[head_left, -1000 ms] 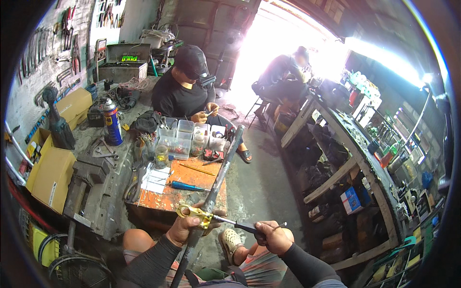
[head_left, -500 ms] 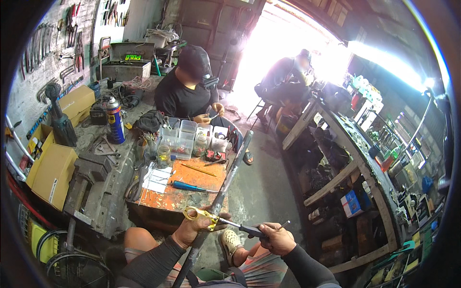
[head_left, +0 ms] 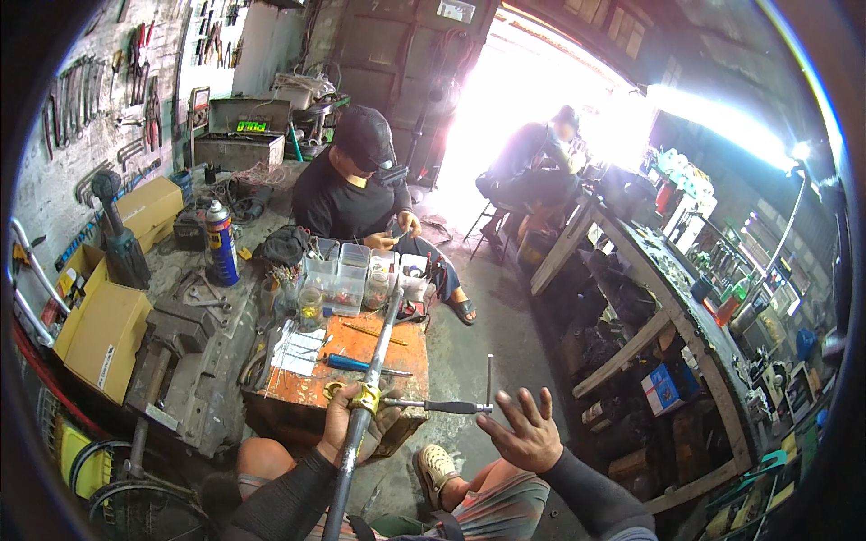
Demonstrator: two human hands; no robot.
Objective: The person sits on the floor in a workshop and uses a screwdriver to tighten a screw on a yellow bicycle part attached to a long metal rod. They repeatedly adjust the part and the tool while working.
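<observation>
The long workbench with a worn timber frame (head_left: 636,254) runs well to the right of the low table with a scuffed orange wooden top (head_left: 307,386). Just past that table's far side sits a co-worker in black clothes and a dark cap (head_left: 329,194). The long, grey, scratched metal tube (head_left: 352,455) slants up from my lap across the table's near right corner, its far end level with the clear plastic boxes (head_left: 347,293) at the table's back. A screwdriver-like tool with a black handle and grey metal shaft (head_left: 451,408) sticks out to the right of the table's near corner, a thin bare metal rod (head_left: 490,374) standing crosswise at its end. Smallest is the gold-coloured metal clamp (head_left: 366,397) around the tube, over the table's near edge.

My left hand (head_left: 336,428) curls round the clamp and tube, thumb on one side, fingers behind. My right hand (head_left: 528,440) is spread wide, pinching nothing.

I judge the tool could slip off the clamp and drop if my left grip rolls or I knock the rod; a careless swing of the tube could hit the boxes.

The clamp lies within my left hand; the tool's handle end is just left of my right fingertips, and whether they touch I can't tell.
</observation>
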